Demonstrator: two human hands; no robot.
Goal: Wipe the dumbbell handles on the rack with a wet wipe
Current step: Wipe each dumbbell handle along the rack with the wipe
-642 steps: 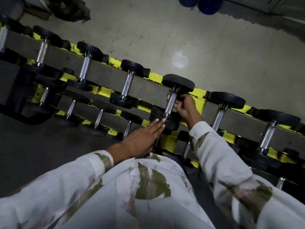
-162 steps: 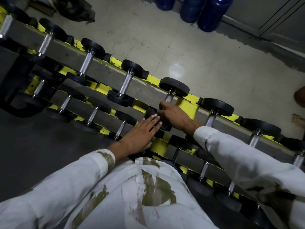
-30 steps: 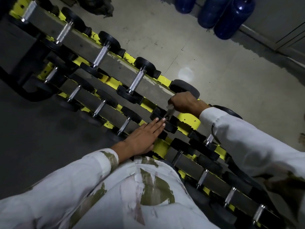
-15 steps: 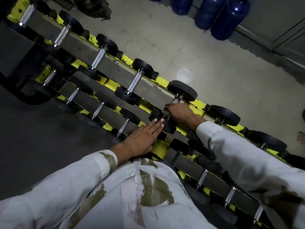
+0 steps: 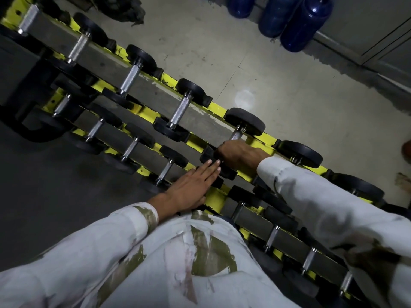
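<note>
- A dumbbell (image 5: 244,122) lies across the upper tier of a yellow-and-black rack (image 5: 216,107), one black head at the far rail and the other at the near rail.
- The person's right hand (image 5: 235,152) is wrapped over its knurled steel handle (image 5: 236,135), fingers curled tight around the bar; only a short stretch of metal shows beyond the knuckles.
- Whether a wipe lies under those fingers cannot be told from here.
- The left hand (image 5: 191,187) lies flat and palm-down on the lower tier, fingers straight and close together, holding nothing; its fingertips reach the near head of the gripped dumbbell, just beside the right hand.
- Both arms wear white sleeves (image 5: 311,196) with olive blotches.
- More dumbbells (image 5: 131,78) sit in a row along the upper tier to the left, and smaller dumbbells (image 5: 131,147) line the tier below; further ones run off to the right under the right arm.
- The rack stands on a pale concrete floor (image 5: 278,74), its yellow paint chipped along the far rail.
- Behind it, well apart, dark blue water jugs (image 5: 304,25) stand against a wall, and a dark bundle (image 5: 120,7) lies on the floor at the top edge.
</note>
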